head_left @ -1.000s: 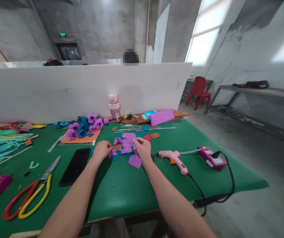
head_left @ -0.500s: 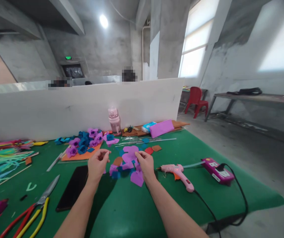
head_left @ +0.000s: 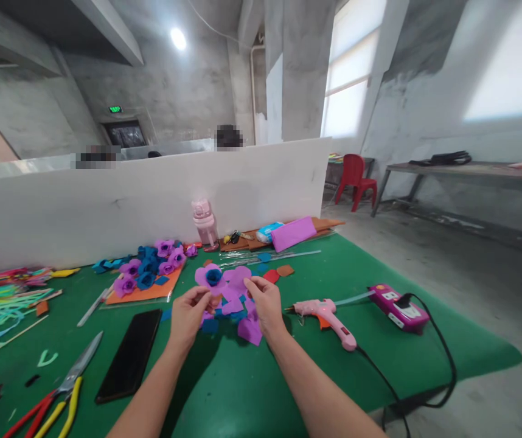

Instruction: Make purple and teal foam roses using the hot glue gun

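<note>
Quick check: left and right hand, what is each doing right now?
Left hand: closed, pinching a purple foam flower with a blue centre.
Right hand: fingers pinched on a purple foam petal.

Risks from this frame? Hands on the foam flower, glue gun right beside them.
1. The pink hot glue gun lies close to the right hand, nozzle toward it: possible burn.
2. Its black cord drops over the table edge: a snag might drag it.
3. The left hand pinches the purple foam flower with blue centre lightly; it may slip.

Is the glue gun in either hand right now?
No. The pink glue gun lies on the green mat, right of the right hand; the left hand holds a purple flower.
</note>
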Available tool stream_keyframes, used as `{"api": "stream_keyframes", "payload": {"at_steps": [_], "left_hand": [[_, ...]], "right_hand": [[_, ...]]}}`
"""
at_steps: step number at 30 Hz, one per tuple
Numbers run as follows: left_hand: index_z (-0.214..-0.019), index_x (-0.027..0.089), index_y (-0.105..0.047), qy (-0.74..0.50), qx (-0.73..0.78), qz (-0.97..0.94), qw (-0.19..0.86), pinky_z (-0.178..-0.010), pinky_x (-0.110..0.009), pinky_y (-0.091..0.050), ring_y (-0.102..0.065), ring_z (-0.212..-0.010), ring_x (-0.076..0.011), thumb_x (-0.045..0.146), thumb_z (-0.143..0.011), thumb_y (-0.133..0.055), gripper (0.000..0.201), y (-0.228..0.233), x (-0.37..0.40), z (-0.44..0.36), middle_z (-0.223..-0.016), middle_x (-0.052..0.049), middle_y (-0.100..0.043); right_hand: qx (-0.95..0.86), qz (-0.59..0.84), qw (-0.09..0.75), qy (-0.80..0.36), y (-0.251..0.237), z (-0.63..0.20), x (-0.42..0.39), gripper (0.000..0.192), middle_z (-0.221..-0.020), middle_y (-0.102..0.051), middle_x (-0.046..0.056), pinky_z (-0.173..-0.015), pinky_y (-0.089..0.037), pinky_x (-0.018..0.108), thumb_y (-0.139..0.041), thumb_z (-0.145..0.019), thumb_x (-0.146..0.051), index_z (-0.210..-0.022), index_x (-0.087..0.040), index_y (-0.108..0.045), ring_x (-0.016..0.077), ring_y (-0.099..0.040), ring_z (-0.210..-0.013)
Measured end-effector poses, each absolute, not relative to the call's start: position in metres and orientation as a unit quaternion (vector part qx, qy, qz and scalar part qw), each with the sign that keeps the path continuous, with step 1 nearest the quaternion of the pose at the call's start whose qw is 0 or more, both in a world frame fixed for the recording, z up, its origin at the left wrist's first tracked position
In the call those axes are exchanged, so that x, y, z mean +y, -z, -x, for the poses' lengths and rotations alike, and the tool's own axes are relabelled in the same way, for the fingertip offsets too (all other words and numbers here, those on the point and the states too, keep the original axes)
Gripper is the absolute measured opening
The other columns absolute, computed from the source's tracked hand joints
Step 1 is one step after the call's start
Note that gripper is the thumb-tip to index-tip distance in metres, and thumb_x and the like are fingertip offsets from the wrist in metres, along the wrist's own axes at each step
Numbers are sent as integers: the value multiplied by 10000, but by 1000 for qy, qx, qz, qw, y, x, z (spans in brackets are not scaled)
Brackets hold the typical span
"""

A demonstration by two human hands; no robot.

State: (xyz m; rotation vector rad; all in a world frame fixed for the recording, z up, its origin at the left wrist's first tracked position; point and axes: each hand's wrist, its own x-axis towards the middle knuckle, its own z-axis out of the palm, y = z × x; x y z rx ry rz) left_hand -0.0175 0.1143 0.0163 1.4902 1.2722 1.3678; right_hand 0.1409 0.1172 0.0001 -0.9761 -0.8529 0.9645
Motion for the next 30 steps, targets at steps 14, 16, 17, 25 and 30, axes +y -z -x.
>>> {"api": "stream_keyframes", "payload": {"at_steps": [14, 16, 17, 25, 30], "left_hand": [[-778, 154, -645, -512, 439, -486, 557, -430, -186, -411, -489, -452, -70, 329, -604, -740, 265, -26, 107, 12, -545, 22, -573], [-779, 151, -641, -510, 439, -486, 558, -431, -186, -412, -490, -451, -69, 323, -596, -747, 272, -26, 107, 12, -551, 19, -581], [-783, 150, -641, -513, 444, -493, 545, -439, -193, -423, -502, -461, -76, 322, -600, -744, 272, -25, 107, 12, -560, 15, -589], [-710, 161, -671, -529, 462, -624, 342, -516, -224, -474, -584, -523, -116, 290, -666, -663, 136, -27, 101, 4, -595, 9, -617], [-754, 166, -676, -515, 463, -631, 349, -506, -223, -471, -581, -512, -117, 290, -692, -642, 143, -21, 104, 5, -587, 9, -616]], "right_hand": [[-349, 439, 705, -434, -1, -143, 119, 211, -530, -471, -29, -520, -325, 228, -622, -648, -356, -614, -148, -617, 93, -385, -515], [-340, 433, 709, -441, -2, -143, 119, 212, -529, -475, -30, -522, -327, 227, -629, -634, -358, -602, -149, -614, 95, -394, -518], [-338, 430, 710, -444, -3, -143, 119, 212, -529, -474, -31, -522, -327, 226, -631, -630, -358, -598, -150, -612, 95, -397, -520], [-339, 417, 704, -464, -3, -142, 119, 216, -498, -464, -47, -513, -317, 211, -645, -630, -349, -588, -142, -600, 80, -395, -507], [-348, 408, 705, -465, -2, -142, 119, 207, -498, -467, -48, -496, -301, 206, -647, -646, -337, -592, -142, -606, 73, -387, -497]]}}
